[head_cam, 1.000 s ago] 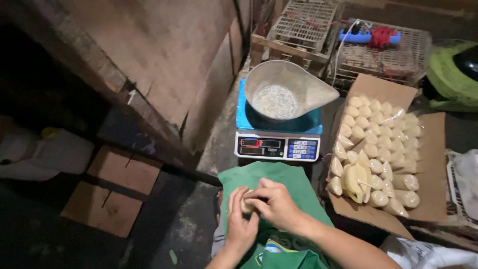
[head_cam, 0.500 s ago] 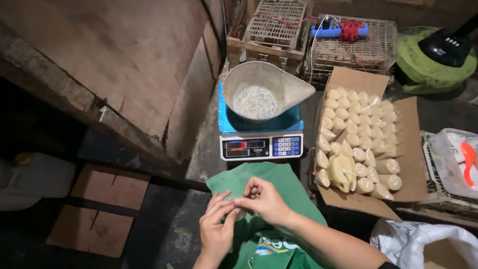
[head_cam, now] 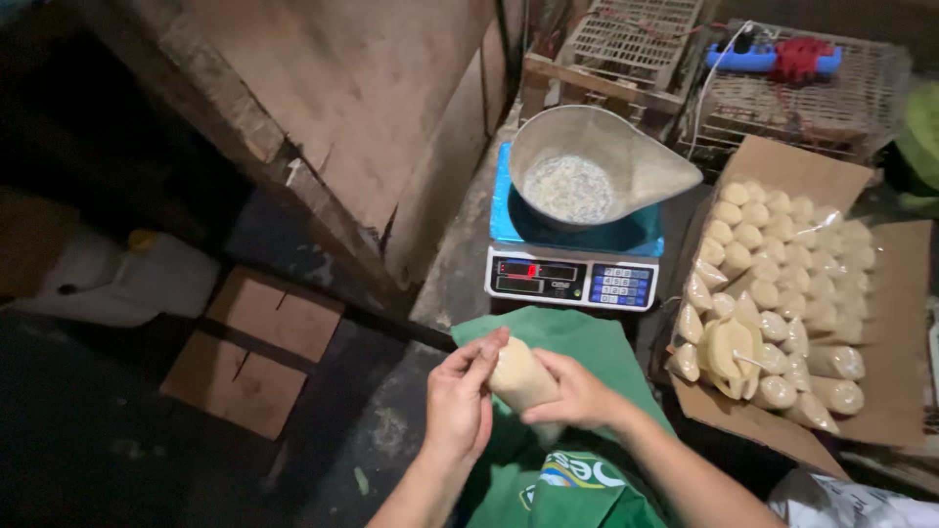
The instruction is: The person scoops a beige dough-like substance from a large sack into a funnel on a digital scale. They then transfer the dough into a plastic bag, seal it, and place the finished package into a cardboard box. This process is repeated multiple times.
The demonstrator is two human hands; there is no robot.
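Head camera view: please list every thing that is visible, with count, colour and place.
small filled bag: one, pale tan, between both hands
metal scoop pan: one, grey, on the scale, some white grains inside
digital scale: one, blue top, above the hands
cardboard box: one, brown, right, full of many tan filled bags
green cloth: one, under the hands
wire cages: two, top
plastic jug: one, white, left
left hand: touches the bag
right hand: grips the bag

Scale (head_cam: 572,279) with metal scoop (head_cam: 597,166) centre top; box of filled bags (head_cam: 782,293) right; wire cages (head_cam: 782,93) upper right; white jug (head_cam: 127,279) left; cardboard (head_cam: 254,352) lower left.
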